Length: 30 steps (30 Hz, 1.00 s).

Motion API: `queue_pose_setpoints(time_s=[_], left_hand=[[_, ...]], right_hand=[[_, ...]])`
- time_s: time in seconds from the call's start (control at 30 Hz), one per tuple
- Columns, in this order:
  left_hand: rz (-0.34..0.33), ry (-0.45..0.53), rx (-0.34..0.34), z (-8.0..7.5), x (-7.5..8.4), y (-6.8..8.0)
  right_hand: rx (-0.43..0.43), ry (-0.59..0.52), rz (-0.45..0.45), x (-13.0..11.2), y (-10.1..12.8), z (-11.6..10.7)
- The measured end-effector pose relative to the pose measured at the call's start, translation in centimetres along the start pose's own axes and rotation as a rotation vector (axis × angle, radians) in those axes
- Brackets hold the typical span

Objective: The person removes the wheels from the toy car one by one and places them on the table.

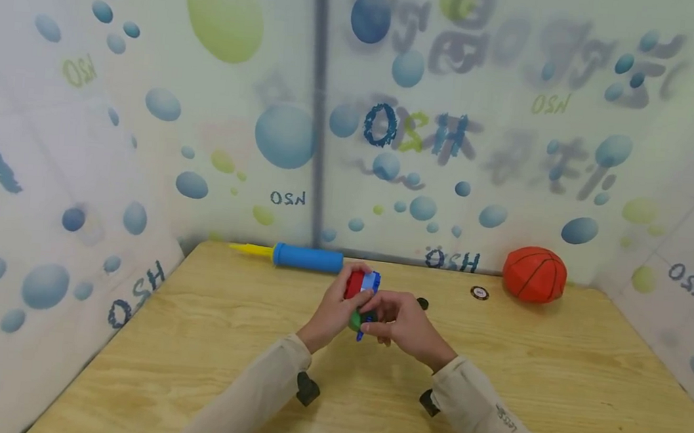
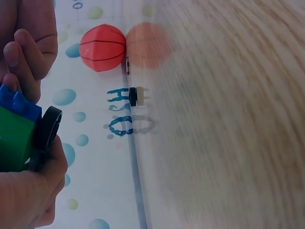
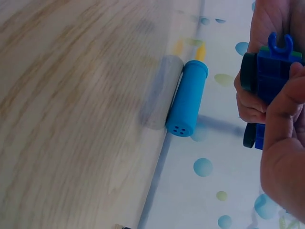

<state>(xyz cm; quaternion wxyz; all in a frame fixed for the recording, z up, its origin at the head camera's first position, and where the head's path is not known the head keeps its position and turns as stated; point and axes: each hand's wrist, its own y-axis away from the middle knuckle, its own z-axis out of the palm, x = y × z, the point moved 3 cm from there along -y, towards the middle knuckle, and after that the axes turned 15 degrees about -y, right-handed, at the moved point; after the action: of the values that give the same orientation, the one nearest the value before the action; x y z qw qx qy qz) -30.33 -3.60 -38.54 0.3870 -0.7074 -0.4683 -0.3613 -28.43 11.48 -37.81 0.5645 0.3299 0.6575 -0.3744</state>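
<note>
Red, blue and green blocks make up the toy car point(image 1: 361, 298) I hold in both hands, just above the middle of the wooden bench point(image 1: 554, 382). My left hand point(image 1: 335, 311) curls round its red and green side. My right hand point(image 1: 402, 323) pinches the blue end, near a black wheel point(image 2: 47, 131). Further back, a blue pump point(image 1: 303, 257) lies by the wall. An orange ball point(image 1: 535, 274) sits at the far right, with a small black disc point(image 1: 479, 293) near it.
</note>
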Motion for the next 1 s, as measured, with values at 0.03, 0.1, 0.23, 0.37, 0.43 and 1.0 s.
queue_pose_setpoints(time_s=[0.03,0.1,0.23,0.37,0.43,1.0], left_hand=[[0.008,0.001,0.0,0.1,-0.1,0.0],[0.009,0.003,0.001,0.1,-0.2,0.0],[0.0,-0.001,0.005,0.3,-0.3,0.0],[-0.008,0.008,0.006,0.3,-0.3,-0.1],[-0.008,0.029,-0.003,0.4,-0.4,-0.1],[-0.007,0.091,-0.05,0.4,-0.9,-0.2]], right_hand=[[-0.003,-0.007,0.002,0.1,0.0,0.0],[-0.006,-0.02,0.003,0.1,0.0,0.1],[0.007,-0.026,-0.004,0.1,0.0,0.2],[0.033,-0.021,-0.027,0.0,0.0,0.4],[0.044,-0.015,-0.035,0.1,0.0,0.4],[0.092,0.103,-0.137,0.7,0.5,1.1]])
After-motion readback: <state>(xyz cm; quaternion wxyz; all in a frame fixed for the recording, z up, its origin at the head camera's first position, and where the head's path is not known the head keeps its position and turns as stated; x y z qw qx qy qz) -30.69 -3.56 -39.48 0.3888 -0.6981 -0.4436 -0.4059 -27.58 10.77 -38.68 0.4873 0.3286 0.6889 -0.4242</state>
